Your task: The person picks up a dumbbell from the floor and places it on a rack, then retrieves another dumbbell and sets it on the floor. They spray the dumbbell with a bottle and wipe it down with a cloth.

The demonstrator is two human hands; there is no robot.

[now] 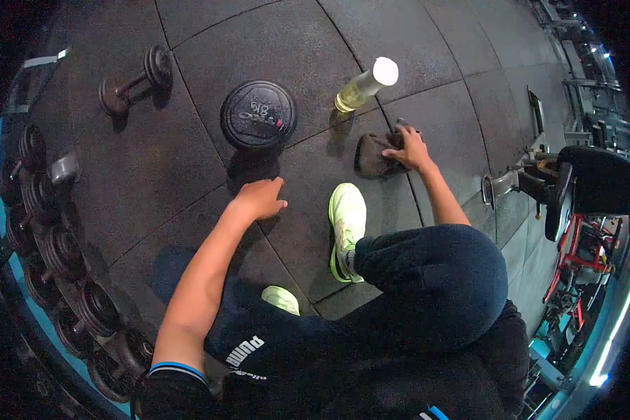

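My right hand (409,148) reaches down to a dark, soft bundle (373,157) on the floor, its thumb on one side and its fingers curled over the far edge. Part of the bundle is hidden by that hand. My left hand (259,198) is above the floor with nothing in it, finger and thumb tips apart. Just beyond it is a round black weight (259,115) marked 8kg. Past the bundle stands a clear bottle (357,91) with a white cap and yellowish liquid low inside.
A dumbbell (136,82) lies on the black floor mats (273,35) at far left. Along the left edge runs a rack of dumbbells (64,252). A padded bench machine (595,182) stands at right. My pale yellow shoe (348,217) is between my arms.
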